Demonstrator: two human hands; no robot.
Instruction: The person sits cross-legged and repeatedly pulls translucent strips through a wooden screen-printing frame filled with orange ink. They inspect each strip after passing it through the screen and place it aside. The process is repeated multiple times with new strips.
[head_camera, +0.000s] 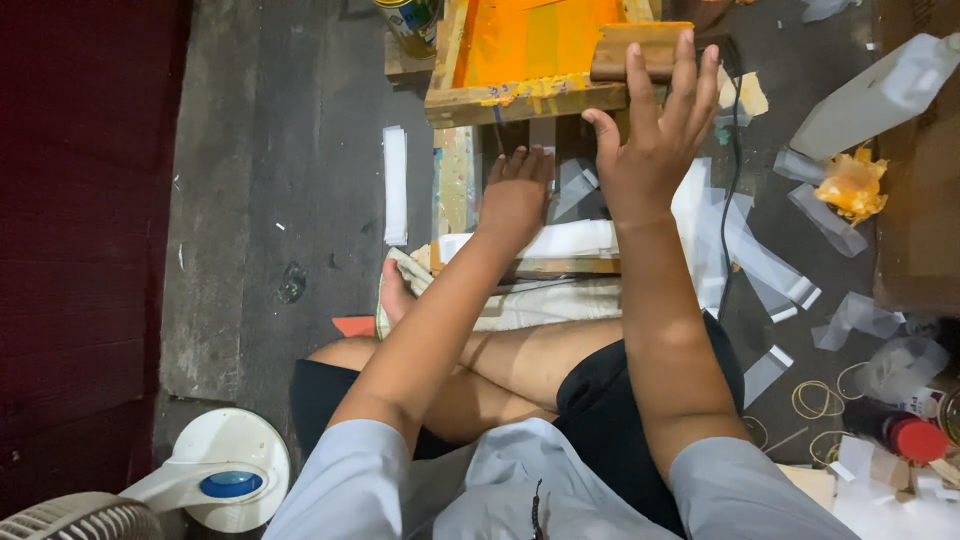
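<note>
On the floor, we press our flat left hand (515, 190) on a clear strip (572, 185) under the orange-inked screen frame (520, 98), right hand (650, 135) open beside the wooden squeegee (630, 52), many strips (765, 265) lying scattered.

Clear plastic pouches w/ white ends (765, 265) are scattered on floor at right; a larger clear bag (880, 95) lies top right. Labelled yellow-green can (410, 22) seen top centre.
</note>
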